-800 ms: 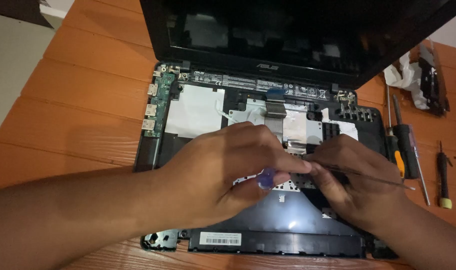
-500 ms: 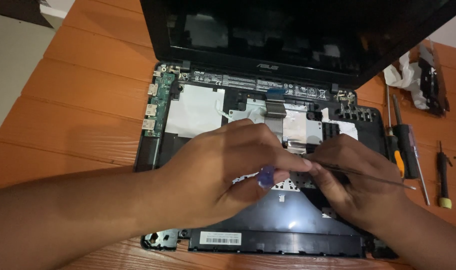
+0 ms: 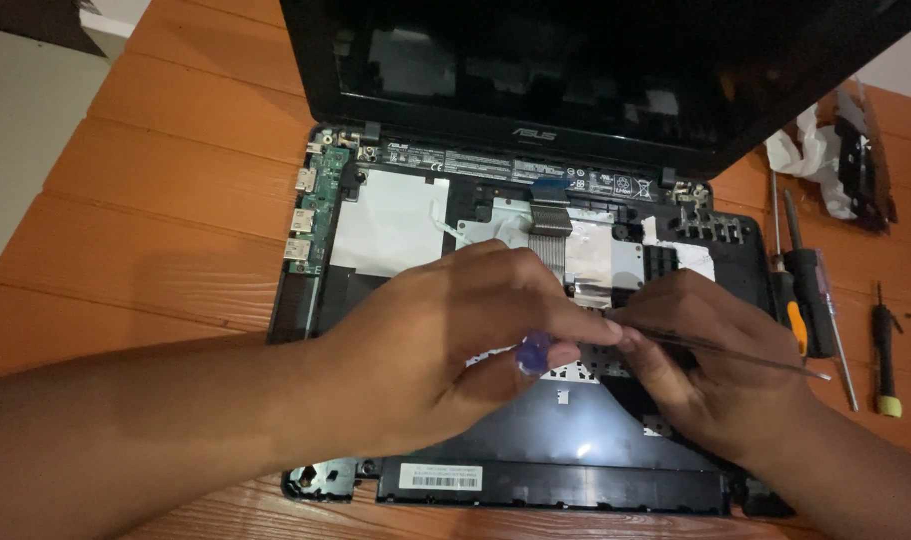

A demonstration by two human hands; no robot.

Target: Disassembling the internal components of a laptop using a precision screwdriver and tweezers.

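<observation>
An orange wooden table (image 3: 165,190) carries an opened laptop (image 3: 495,250), its screen upright and its insides bare, with both hands meeting over the middle of it. The left hand (image 3: 445,340) is closed around a small tool with a blue handle (image 3: 532,352), pinched between thumb and fingers, its tip hidden at the spot where the hands touch. Just beside it the right hand (image 3: 720,360) is clamped on thin metal tweezers (image 3: 745,350) that stick out past its knuckles, and beyond that hand lie screwdrivers (image 3: 810,300) on the table.
</observation>
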